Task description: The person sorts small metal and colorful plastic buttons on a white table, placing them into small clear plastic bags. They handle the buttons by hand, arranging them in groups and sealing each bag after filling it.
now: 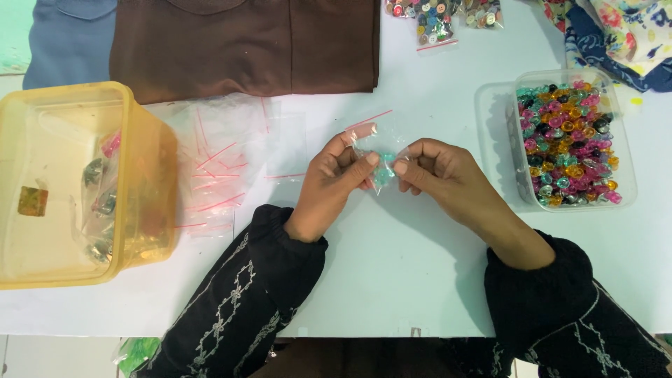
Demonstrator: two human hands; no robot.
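Over the middle of the white table (392, 280), my left hand (334, 180) and my right hand (442, 171) pinch a small clear zip bag (381, 162) between thumbs and forefingers. The bag has a red strip along its top edge and holds a few teal buttons. Both hands grip it at once, the left on its left side, the right on its right side. Black embroidered sleeves cover both forearms.
A clear tub (625, 183) of several coloured buttons stands at the right. A loose pile of empty clear zip bags (217, 164) lies left of the hands. A yellow plastic box (42, 259) with filled bags sits far left. Brown cloth (245, 42) lies at the back, with bagged buttons (437, 17) and floral cloth (623, 28) beside it.
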